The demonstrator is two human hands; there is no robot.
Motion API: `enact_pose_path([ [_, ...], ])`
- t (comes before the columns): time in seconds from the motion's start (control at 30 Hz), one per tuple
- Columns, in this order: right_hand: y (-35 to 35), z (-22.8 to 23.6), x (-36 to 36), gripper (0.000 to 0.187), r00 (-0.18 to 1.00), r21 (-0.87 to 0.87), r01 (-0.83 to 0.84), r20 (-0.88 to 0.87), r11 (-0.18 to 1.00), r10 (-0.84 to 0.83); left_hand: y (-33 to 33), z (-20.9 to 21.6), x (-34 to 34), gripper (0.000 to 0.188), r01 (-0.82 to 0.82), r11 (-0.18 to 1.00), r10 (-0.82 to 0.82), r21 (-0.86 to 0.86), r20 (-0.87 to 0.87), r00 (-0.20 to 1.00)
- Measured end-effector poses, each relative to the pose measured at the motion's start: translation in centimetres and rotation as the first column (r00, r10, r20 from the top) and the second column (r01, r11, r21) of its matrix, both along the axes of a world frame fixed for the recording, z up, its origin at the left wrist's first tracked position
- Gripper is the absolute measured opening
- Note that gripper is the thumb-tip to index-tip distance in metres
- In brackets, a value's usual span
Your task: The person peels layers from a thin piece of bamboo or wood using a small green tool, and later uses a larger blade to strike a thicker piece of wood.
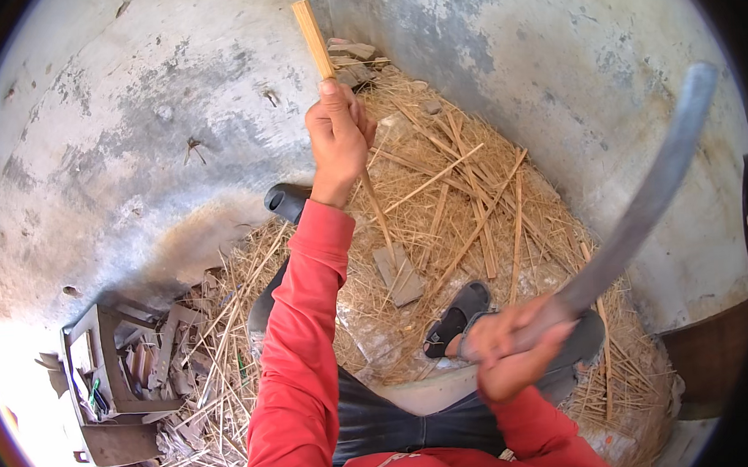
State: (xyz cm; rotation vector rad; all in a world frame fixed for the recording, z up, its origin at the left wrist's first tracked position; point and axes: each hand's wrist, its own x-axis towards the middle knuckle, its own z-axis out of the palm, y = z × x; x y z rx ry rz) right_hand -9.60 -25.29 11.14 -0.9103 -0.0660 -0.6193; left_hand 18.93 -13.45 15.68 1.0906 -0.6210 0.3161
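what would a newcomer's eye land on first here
First, the curved grey blade in the right hand, blurred across the right side. Then the pale stick in the left hand, slanting from top centre down toward a grey block. Loose sticks lie strewn right of the block.

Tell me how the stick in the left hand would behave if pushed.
The stick is probably stiff: it looks straight above and below the left hand. Being slim, it's likely light. Unheld, it would likely tip, its lower end being narrow.
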Motion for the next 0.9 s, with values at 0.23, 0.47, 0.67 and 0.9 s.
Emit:
enact_pose_path([
  [0.23, -0.9, -8.3, -3.7, 0.048, 0.389, 0.288, -0.248, -0.845, 0.925, 0.367, 0.9, -0.6, 0.7, 0.058, 0.076, 0.997, -0.075, -0.012, 0.031, 0.997],
  [0.47, -2.7, 2.2, 0.0, 0.053, 0.942, 0.129, -0.135, -0.29, 0.982, 0.168, -0.7, 0.1, -0.2, 0.061, 0.021, 0.999, -0.021, 0.029, 0.016, 1.0],
  [0.67, 0.3, -4.3, -2.6, 0.051, 0.733, 0.008, -0.426, -0.583, 0.905, 0.35, -1.6, -0.3, 0.4, 0.058, -0.012, 1.0, 0.012, -0.013, 0.022, 1.0],
  [0.9, -2.3, -6.0, -1.8, 0.052, 0.526, 0.291, -0.238, -0.763, 0.927, 0.375, 0.4, 0.0, 0.1, 0.06, -0.052, 0.999, 0.052, 0.002, -0.015, 0.999],
])
